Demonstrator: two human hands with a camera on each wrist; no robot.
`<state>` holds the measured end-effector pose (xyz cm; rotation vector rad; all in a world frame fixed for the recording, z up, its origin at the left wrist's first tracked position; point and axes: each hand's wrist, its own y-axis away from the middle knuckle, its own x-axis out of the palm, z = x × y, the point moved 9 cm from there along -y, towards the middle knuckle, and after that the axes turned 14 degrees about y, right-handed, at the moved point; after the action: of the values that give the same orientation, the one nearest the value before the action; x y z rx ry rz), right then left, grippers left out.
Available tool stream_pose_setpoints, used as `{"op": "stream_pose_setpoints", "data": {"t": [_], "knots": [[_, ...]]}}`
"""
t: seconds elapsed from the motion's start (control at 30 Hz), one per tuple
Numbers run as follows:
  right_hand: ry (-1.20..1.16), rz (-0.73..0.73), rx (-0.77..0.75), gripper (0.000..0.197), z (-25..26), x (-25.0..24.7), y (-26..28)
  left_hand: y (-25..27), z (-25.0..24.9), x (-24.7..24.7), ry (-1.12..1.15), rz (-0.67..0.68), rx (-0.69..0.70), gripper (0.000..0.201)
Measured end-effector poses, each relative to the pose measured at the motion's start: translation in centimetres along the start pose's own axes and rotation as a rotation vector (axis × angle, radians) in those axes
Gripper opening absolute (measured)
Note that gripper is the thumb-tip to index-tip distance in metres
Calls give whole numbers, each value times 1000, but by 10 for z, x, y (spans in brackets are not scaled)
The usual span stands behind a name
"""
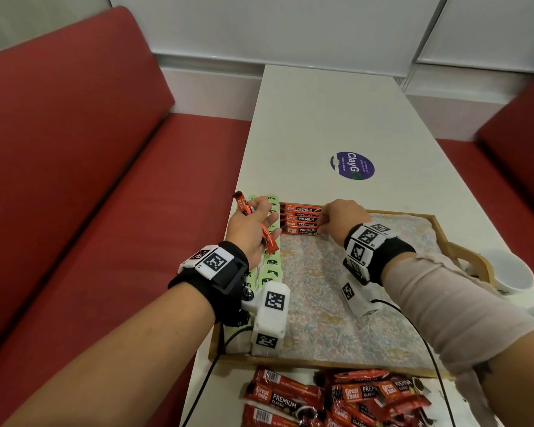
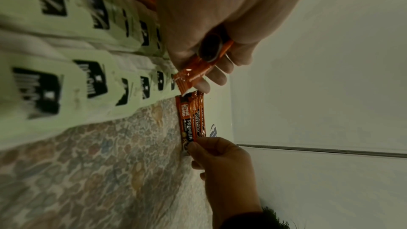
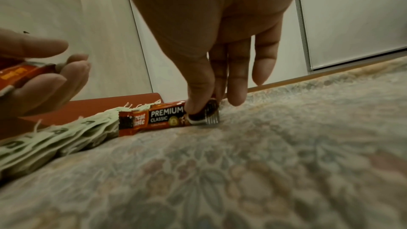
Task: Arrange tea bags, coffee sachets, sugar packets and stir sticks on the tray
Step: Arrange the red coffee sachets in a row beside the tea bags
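Note:
A wooden tray (image 1: 321,363) lined with floral cloth (image 3: 286,145) sits on the white table. Green tea bags (image 1: 270,266) (image 2: 88,79) (image 3: 66,137) lie in rows along its left side. Several red coffee sachets (image 1: 299,218) (image 2: 191,119) lie side by side in the far left corner. My right hand (image 1: 339,220) (image 3: 204,104) pinches the right end of the nearest sachet (image 1: 301,231) (image 3: 163,117), which lies flat on the cloth. My left hand (image 1: 253,223) (image 2: 220,72) hovers over the tea bags, gripping a few more coffee sachets (image 1: 269,238) (image 2: 193,74) (image 3: 22,74).
A heap of loose coffee sachets (image 1: 336,399) lies on the table just in front of the tray. White cups (image 1: 509,269) stand to the tray's right. A purple sticker (image 1: 352,165) is further along the table. Red bench seats (image 1: 105,211) flank both sides.

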<state>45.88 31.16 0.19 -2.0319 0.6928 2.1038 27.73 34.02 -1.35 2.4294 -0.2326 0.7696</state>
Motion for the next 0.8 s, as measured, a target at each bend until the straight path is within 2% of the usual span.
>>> {"op": "stream_pose_setpoints", "data": {"t": [0.37,0.5,0.6,0.7,0.8], "knots": [[40,-34,-23,10,5,-2,0,-2,3,1,16,5,-9,8],[39,-61,-19,21,3,-3,2,-2,5,4,39,34,-14,19],[-31,-123,-21,25,5,-12,8,1,4,7,47,46,-16,20],[-140,-233,-148,18,22,-31,24,4,3,8,67,47,-12,21],[-318,-220,-358,17,50,-42,49,8,5,7,81,34,-15,23]]}}
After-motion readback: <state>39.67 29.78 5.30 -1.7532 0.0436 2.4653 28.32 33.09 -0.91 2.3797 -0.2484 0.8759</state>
